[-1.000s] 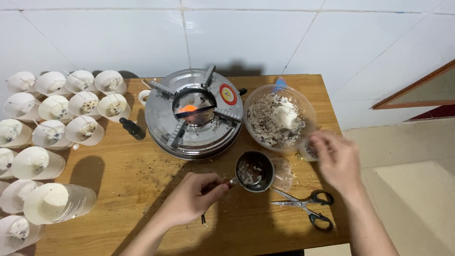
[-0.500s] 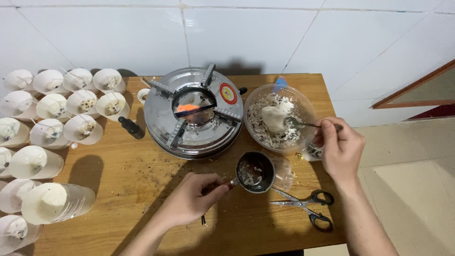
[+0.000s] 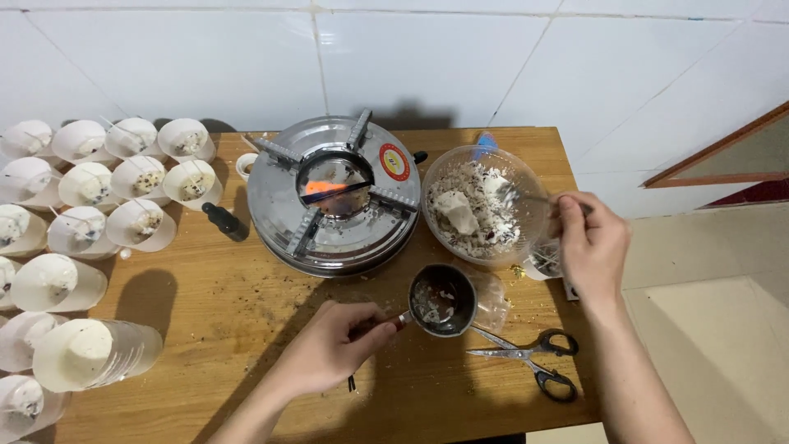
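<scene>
Head view: the right hand (image 3: 593, 247), which a moment ago hovered just right of the glass bowl (image 3: 526, 185), now grips a spoon (image 3: 526, 196) dipped into the bowl's flaky crumbs. Left hand (image 3: 333, 349) stays clenched on the handle of the small pot (image 3: 442, 300), just below the bowl, beside the stove (image 3: 337, 197).

The handle of the small pot (image 3: 442, 299) is hidden inside the left hand (image 3: 333, 349); the leftmost white cups (image 3: 18, 226) are cut by the frame edge, their contents too small to be told
</scene>
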